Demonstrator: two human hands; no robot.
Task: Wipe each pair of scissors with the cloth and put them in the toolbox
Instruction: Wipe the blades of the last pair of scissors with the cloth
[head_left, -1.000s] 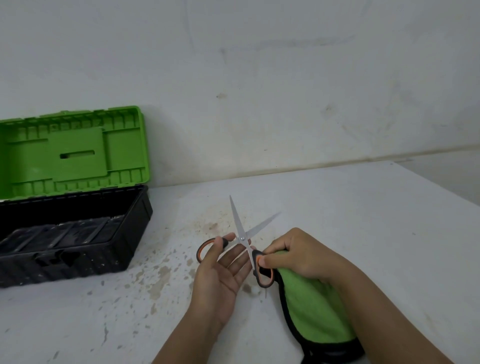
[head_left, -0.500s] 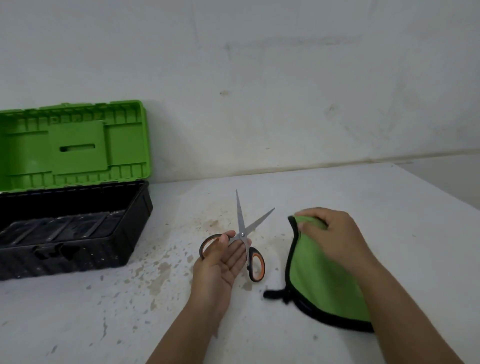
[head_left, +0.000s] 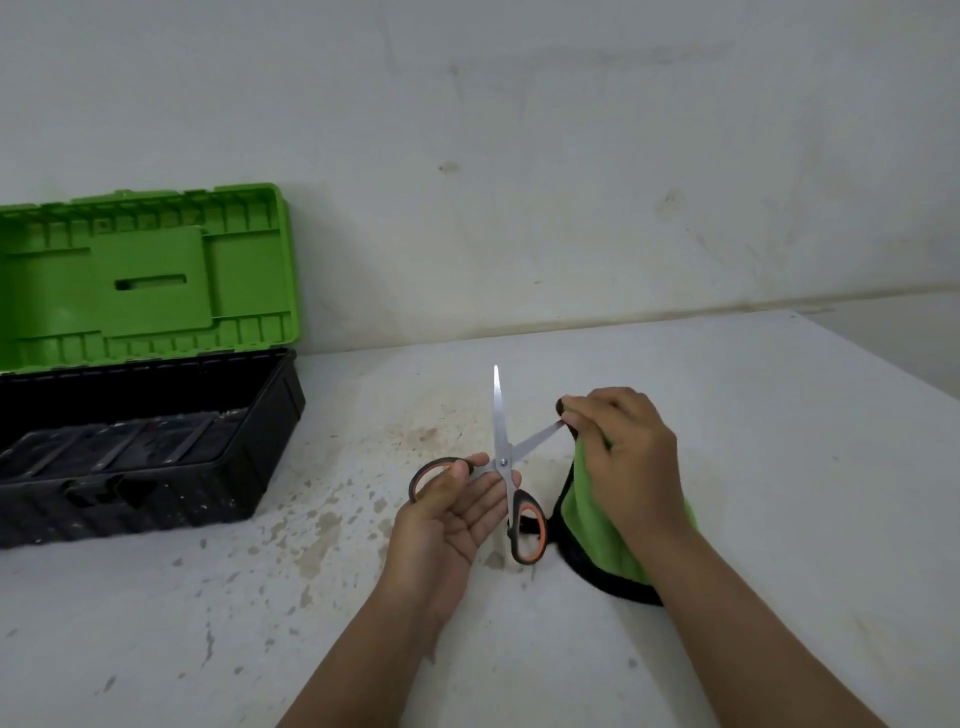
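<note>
Open scissors (head_left: 503, 457) in left hand (head_left: 451, 512), right hand (head_left: 621, 452) pinching green cloth (head_left: 597, 525) on blade tip.

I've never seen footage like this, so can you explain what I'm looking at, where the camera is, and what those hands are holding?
There is no machine here: the camera sits on a person's head, looking forward and down at their own bare hands. The left hand holds an open pair of scissors with black and orange handles. The right hand grips a green cloth with its fingers, pressing it to the tip of one blade. They work over a stained white table. At the left stands an open toolbox, black with a green lid.
</note>
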